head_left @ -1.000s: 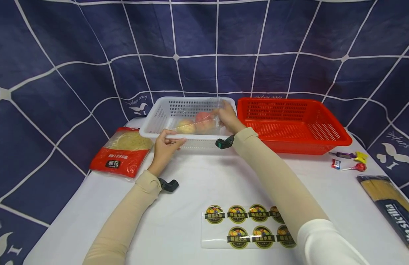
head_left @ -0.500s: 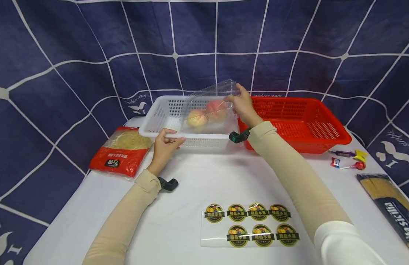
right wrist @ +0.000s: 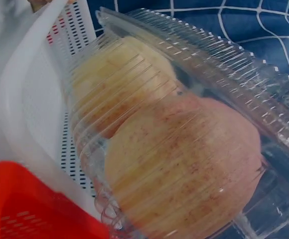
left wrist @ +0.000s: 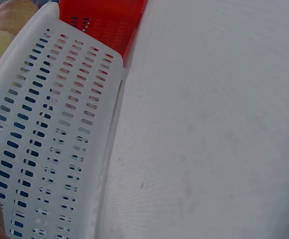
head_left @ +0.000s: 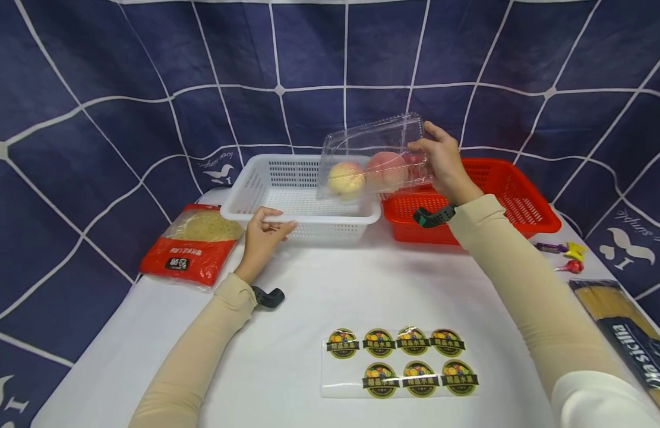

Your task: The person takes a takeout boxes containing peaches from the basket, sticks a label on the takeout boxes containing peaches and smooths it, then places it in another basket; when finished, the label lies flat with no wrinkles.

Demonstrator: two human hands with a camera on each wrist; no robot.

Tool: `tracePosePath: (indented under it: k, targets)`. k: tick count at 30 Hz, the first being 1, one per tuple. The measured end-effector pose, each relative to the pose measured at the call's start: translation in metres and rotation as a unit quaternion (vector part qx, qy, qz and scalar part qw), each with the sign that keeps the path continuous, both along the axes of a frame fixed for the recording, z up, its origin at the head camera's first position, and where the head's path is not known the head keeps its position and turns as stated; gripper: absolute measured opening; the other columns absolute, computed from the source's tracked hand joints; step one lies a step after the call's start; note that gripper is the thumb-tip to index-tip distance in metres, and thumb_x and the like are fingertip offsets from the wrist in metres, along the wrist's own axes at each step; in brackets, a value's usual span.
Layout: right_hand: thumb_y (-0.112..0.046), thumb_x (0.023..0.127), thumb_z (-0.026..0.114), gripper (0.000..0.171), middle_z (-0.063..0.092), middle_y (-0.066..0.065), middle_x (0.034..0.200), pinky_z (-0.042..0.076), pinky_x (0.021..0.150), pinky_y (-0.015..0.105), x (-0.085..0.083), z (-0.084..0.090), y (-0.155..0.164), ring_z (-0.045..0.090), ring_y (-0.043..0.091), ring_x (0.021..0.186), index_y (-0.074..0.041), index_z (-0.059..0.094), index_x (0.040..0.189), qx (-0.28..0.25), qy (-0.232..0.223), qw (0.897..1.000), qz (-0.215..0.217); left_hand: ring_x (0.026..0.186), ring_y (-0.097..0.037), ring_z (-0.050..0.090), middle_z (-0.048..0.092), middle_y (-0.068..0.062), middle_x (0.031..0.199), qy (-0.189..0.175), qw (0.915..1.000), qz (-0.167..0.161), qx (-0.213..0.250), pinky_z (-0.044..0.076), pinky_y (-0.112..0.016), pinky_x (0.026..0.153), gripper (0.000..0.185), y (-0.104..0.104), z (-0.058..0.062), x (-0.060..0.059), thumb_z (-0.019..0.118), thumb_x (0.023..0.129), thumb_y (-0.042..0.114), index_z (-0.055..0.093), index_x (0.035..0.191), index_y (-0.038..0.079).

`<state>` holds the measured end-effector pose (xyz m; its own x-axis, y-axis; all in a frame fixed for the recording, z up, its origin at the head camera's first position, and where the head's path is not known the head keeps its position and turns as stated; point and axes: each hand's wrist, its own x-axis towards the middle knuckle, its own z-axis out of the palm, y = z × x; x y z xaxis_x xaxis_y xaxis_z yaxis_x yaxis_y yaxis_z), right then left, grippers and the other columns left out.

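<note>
My right hand (head_left: 444, 163) pinches the right end of a clear plastic clamshell box (head_left: 372, 134) in the head view. Through its walls show a yellowish peach (head_left: 347, 178) and a pinker one (head_left: 385, 170), both large in the right wrist view. The box is raised and tilted, its left end over the white basket (head_left: 330, 232) and its right end over the red basket (head_left: 415, 232). With fingers and thumb, my left hand (head_left: 262, 241) grips the white basket's front rim. Only a bit of that hand shows in the left wrist view, beside the basket's slotted wall (left wrist: 50, 124).
A red noodle bag (head_left: 190, 249) lies left of the white basket. Round fruit stickers on a clear sheet (head_left: 399, 362) lie at the front. Candies (head_left: 572, 252) and a spaghetti pack (head_left: 624, 333) are at the right. Behind the baskets hangs a navy checked cloth (head_left: 308, 53).
My right hand has lifted the box of peaches out of the white basket and carried it up and right, toward the red one. My left hand has stayed on the rim.
</note>
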<state>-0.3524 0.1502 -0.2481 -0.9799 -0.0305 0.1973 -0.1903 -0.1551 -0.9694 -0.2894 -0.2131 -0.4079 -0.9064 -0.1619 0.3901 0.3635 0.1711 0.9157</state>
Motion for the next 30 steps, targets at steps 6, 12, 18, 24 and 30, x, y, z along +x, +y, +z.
tracePosePath:
  k: [6,12,18,24,30]
  targets:
    - [-0.004,0.107,0.056,0.073,0.069,-0.001,0.121,0.061,0.06,0.023,0.023,-0.001,0.034,0.071,0.007,0.074,-0.011,0.025,0.173,-0.06,-0.021,0.997,0.03,0.072,-0.026,0.074,0.079,0.0,0.088,-0.005,0.9999,-0.005,-0.007,0.061,-0.024,0.065,0.04,-0.001,-0.001,0.0,0.085,0.093,0.003,0.06,0.125,-0.005]
    - [-0.009,0.108,0.054,0.07,0.067,-0.006,0.101,0.063,0.073,0.024,0.047,-0.011,0.053,0.065,0.009,0.089,-0.012,0.027,0.172,-0.067,-0.021,0.997,0.04,0.071,-0.025,0.074,0.078,0.006,0.085,-0.005,0.9999,-0.006,-0.009,0.061,-0.024,0.066,0.039,-0.002,-0.002,0.0,0.084,0.094,0.002,0.06,0.124,-0.005]
    - [-0.014,0.11,0.054,0.07,0.062,-0.004,0.119,0.059,0.081,0.022,0.073,-0.022,0.063,0.059,0.014,0.106,-0.019,0.026,0.173,-0.058,-0.034,0.996,0.049,0.071,-0.024,0.076,0.08,0.001,0.087,-0.008,0.9999,0.003,-0.014,0.062,-0.03,0.066,0.038,-0.001,-0.001,0.001,0.084,0.094,0.0,0.06,0.124,-0.004]
    - [-0.012,0.11,0.052,0.067,0.057,-0.005,0.088,0.052,0.068,0.019,0.096,-0.032,0.066,0.05,0.01,0.076,-0.018,0.028,0.172,-0.082,-0.038,0.994,0.064,0.072,-0.024,0.076,0.08,0.0,0.087,-0.005,0.9999,0.0,-0.013,0.062,-0.029,0.065,0.039,0.0,0.0,0.002,0.083,0.094,-0.001,0.059,0.125,-0.006]
    - [-0.013,0.11,0.05,0.068,0.056,-0.005,0.115,0.059,0.088,0.026,0.122,-0.044,0.069,0.055,0.013,0.108,-0.021,0.025,0.173,-0.054,-0.06,0.996,0.045,0.068,-0.021,0.075,0.076,0.012,0.081,0.0,1.0,-0.004,0.001,0.06,-0.026,0.063,0.04,-0.001,-0.002,-0.001,0.083,0.093,-0.003,0.058,0.124,-0.008]
